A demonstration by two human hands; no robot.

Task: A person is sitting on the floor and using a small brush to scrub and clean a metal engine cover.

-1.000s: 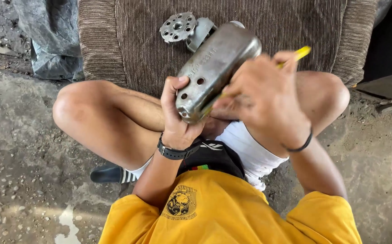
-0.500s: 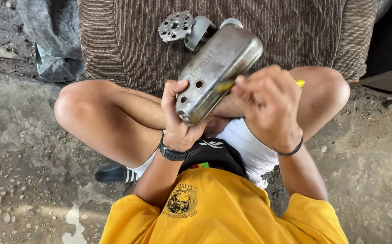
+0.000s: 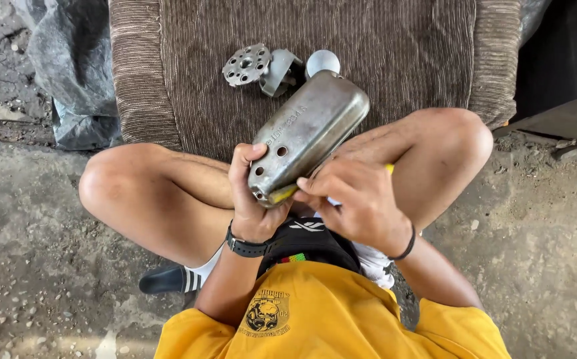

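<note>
I sit cross-legged and hold a long, rounded grey metal casing [image 3: 308, 133] tilted up over my lap. My left hand [image 3: 252, 196] grips its near end from below and the left, thumb beside two small holes. My right hand [image 3: 358, 203] is closed on a yellow-handled tool [image 3: 283, 195], whose yellow end pokes out under the casing's near end; another bit of yellow [image 3: 389, 169] shows behind the knuckles. The tool's tip is hidden.
A brown ribbed cushion [image 3: 395, 60] lies ahead of my knees. On it rest a round perforated metal flange [image 3: 247, 64] with a bracket and a shiny rounded part [image 3: 323, 62]. Grey plastic sheeting [image 3: 72, 73] is bunched at the left. Gritty concrete ground surrounds me.
My right hand has dropped from beside the casing's middle to its near end, bringing the yellow tool under that end. The casing stays in my left hand, tilted slightly more upright.
</note>
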